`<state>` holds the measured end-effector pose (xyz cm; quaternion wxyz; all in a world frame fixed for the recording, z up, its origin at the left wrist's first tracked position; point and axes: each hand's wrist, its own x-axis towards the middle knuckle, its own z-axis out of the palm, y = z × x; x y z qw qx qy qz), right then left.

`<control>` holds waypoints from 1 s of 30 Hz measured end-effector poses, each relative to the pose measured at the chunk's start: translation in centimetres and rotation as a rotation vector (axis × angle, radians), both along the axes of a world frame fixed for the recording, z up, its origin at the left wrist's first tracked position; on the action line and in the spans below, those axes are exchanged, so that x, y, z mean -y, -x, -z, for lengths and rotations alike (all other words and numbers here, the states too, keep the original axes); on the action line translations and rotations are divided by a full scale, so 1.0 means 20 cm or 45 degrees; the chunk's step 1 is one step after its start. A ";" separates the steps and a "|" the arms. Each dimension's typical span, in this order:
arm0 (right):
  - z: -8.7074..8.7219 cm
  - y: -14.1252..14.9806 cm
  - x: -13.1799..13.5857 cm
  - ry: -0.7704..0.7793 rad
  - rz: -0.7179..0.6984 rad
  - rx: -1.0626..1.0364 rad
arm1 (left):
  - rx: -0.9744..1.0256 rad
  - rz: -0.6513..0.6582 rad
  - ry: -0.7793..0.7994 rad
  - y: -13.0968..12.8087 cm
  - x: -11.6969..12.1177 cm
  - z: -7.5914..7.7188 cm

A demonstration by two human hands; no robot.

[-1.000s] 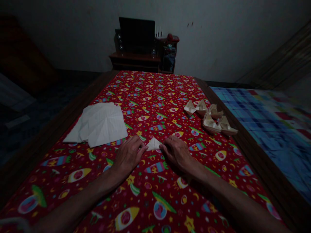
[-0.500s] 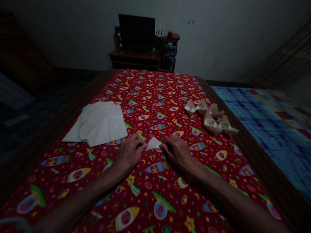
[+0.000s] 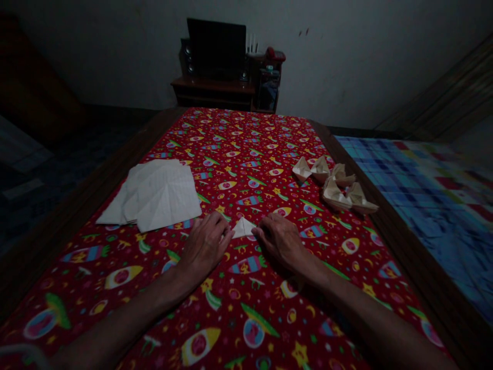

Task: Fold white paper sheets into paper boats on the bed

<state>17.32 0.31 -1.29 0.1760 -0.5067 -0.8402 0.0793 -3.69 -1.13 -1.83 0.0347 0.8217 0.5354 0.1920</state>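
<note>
A small white folded paper (image 3: pixel 244 228), triangular with a crease down its middle, lies low over the red cloth between my two hands. At its left corner is my left hand (image 3: pixel 208 239), fingers curled and thumb against the paper's edge. The opposite corner is pinched between the thumb and fingers of my right hand (image 3: pixel 280 239). Beyond my left hand lies a stack of creased white paper sheets (image 3: pixel 165 192), fanned unevenly. Several folded paper boat-like shapes (image 3: pixel 336 195) stand grouped farther off, to the right of my right hand.
The table carries a red patterned cloth (image 3: pixel 246 303) with dark wooden edges (image 3: pixel 400 241) along both sides. Past its far end stand a black monitor (image 3: pixel 216 49), speakers and a red telephone (image 3: pixel 275 54). A blue checked sheet (image 3: pixel 389 185) spreads at the right.
My left thumb and fingers have shifted slightly at the paper's left corner. My right hand and the paper stay nearly in place. The view has tilted a little.
</note>
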 end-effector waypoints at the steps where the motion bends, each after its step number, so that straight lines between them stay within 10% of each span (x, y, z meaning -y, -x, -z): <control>1: 0.00 0.00 0.00 -0.003 0.003 0.005 | -0.004 0.001 -0.022 -0.01 0.01 -0.01; 9: 0.02 0.00 -0.01 -0.032 0.004 0.044 | -0.205 0.434 -0.125 -0.03 0.01 -0.03; 22: 0.01 0.01 0.01 -0.152 0.044 0.099 | -0.336 0.464 0.062 0.01 0.07 -0.08; 30: -0.01 -0.02 0.05 -0.305 -0.535 0.263 | -0.330 0.429 0.065 0.09 0.10 -0.02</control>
